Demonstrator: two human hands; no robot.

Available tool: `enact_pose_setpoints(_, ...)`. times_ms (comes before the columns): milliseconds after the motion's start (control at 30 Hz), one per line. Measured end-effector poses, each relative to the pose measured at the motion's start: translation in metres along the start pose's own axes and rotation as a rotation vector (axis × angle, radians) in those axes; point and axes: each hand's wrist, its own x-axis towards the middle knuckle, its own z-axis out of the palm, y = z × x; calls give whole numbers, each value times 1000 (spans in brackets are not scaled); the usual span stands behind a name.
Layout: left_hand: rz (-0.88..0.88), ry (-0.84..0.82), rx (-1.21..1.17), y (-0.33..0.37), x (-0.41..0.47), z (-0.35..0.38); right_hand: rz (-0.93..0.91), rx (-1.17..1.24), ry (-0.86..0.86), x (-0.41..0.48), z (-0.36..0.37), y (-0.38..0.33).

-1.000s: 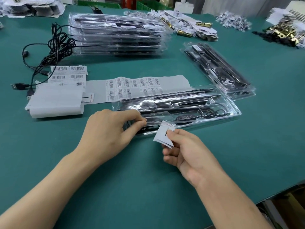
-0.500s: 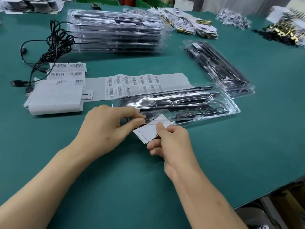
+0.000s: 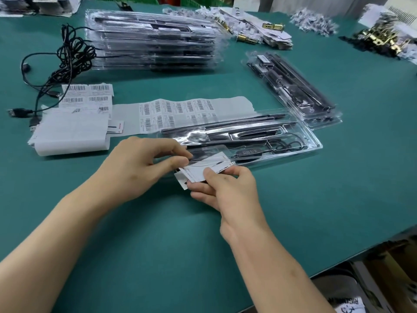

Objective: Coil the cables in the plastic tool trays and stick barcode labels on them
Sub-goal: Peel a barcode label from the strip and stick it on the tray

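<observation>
A white label (image 3: 204, 169) is pinched by the left grip (image 3: 144, 168) and the right grip (image 3: 228, 190), both closed on it, over the left end of the clear tray (image 3: 312, 144), which is laid toward the worktop's (image 3: 158, 245) near edge.

I sit at a wide table (image 3: 338, 188) covered in teal-green matting that fills most of the frame. Past its far edge, top centre, are green crates (image 3: 189, 0) and pale drapery (image 3: 316, 3); brown cardboard (image 3: 388, 265) shows at lower right.
</observation>
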Motion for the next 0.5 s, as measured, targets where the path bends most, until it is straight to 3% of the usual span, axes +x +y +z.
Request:
enact_pose_setpoints(200,24,-52,-90,-2,-1,-6,1,18,45,3,2,2)
enact_pose_setpoints(500,49,-15,-137,-5,-1,-3,-70,-172,28,4,2,6)
